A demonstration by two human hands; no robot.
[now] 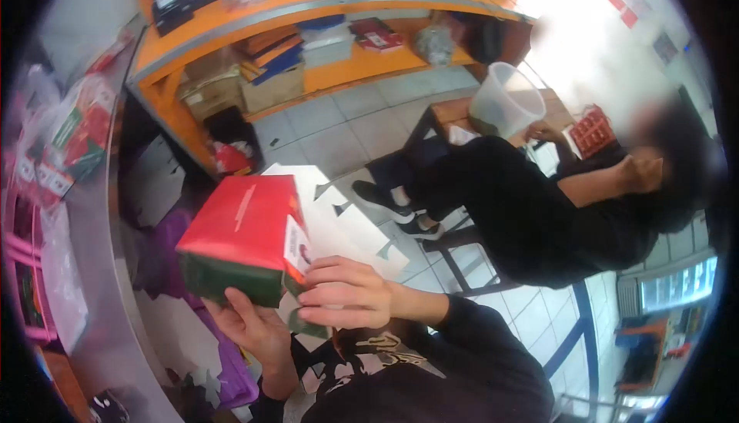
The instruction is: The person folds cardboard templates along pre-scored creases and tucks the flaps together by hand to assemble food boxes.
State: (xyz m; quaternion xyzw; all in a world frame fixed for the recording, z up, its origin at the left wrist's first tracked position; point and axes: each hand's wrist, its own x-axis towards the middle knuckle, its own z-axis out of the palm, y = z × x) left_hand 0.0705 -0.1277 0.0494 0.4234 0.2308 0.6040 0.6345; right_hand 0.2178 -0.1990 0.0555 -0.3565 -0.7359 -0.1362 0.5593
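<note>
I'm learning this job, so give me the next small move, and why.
Probably press the green flap in against the box with the right hand. It seems to jut out at the end near the label, and the right fingers are already there, while the left hand supports the box from below. What the fingers cover can't be seen.
</note>
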